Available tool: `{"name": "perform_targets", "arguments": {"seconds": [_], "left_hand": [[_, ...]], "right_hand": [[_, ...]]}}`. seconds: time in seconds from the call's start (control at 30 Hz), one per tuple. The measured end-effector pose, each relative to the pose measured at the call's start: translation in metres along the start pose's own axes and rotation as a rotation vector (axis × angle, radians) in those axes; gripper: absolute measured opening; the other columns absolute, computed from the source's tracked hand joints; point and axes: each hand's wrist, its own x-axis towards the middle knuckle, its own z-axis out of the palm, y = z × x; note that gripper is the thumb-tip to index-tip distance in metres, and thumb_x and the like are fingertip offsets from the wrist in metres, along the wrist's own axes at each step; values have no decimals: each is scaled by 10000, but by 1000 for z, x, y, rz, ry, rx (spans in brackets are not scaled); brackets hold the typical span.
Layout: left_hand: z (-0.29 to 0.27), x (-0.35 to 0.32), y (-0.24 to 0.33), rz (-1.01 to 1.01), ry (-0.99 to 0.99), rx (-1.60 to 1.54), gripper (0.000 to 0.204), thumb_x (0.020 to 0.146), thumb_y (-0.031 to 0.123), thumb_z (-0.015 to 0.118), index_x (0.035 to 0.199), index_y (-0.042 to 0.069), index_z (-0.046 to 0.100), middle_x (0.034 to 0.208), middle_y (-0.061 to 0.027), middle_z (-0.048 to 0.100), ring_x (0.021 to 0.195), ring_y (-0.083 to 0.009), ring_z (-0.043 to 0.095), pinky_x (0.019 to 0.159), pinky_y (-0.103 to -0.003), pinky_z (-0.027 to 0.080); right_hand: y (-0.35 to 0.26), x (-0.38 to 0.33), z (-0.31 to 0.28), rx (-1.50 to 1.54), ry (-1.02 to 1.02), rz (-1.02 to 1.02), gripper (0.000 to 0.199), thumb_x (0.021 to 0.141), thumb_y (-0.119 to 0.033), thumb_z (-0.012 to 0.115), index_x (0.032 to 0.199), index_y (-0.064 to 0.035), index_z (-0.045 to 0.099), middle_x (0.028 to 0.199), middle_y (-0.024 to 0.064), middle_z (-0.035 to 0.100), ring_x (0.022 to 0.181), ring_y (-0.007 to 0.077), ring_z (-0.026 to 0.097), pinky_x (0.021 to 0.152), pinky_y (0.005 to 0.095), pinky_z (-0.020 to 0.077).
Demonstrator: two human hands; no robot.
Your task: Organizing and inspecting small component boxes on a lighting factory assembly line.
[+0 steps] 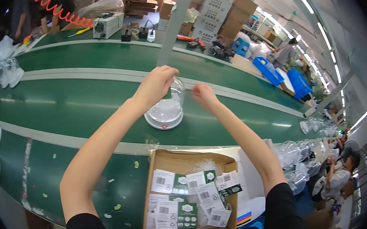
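Note:
A clear dome [166, 111] with a round white base stands upright on the green conveyor belt, with a small red mark at the front of its rim. My left hand [154, 84] is closed at the top of the dome, its fingers bent over the upper edge. Something green and white shows at the dome beside that hand; I cannot tell whether it is on it or inside. Just right of the dome, apart from it, my right hand [205, 95] has its fingers curled together. What they hold, if anything, is hidden.
Close to me, an open cardboard box [148, 190] holds several green-and-white printed cards [209, 195]. More clear domes line the left edge and the right side [295, 180]. Green and white scraps litter the near table. Across the belt are a grey post [174, 29], a power unit and blue bins [268, 70].

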Motion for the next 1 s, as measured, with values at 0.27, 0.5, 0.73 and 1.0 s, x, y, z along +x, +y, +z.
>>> {"name": "perform_targets", "arguments": {"seconds": [0.27, 0.5, 0.73, 1.0], "left_hand": [[-94, 31, -65, -233, -262, 239, 176, 834, 33, 629, 997, -24, 664, 795, -144, 668, 691, -198, 626, 665, -312, 508], [-109, 105, -127, -148, -97, 756, 170, 844, 148, 662, 931, 1, 674, 866, -182, 661, 823, -348, 642, 736, -414, 492], [-85, 121, -197, -228, 163, 822, 139, 833, 135, 652, 922, 35, 688, 935, -174, 649, 910, -362, 620, 795, -445, 489], [-23, 135, -244, -174, 144, 611, 192, 870, 36, 539, 1003, -13, 668, 1097, -185, 644, 1036, -355, 606, 890, -438, 475]], "right_hand": [[120, -12, -9, -1052, 315, -561, 464, 834, -303, 602, 1189, -10, 540, 1325, 220, 479, 1248, 375, 458, 1050, 462, 373], [108, -6, -2, -919, 315, -617, 403, 821, -205, 596, 1180, -32, 540, 1338, 212, 479, 1290, 370, 424, 1093, 463, 318], [103, -15, 8, -861, 287, -558, 392, 812, -188, 597, 1170, -35, 545, 1347, 213, 475, 1310, 374, 410, 1102, 476, 304], [98, -14, 8, -831, 286, -551, 390, 806, -186, 608, 1162, -36, 556, 1358, 216, 467, 1319, 375, 402, 1108, 478, 298]]}}
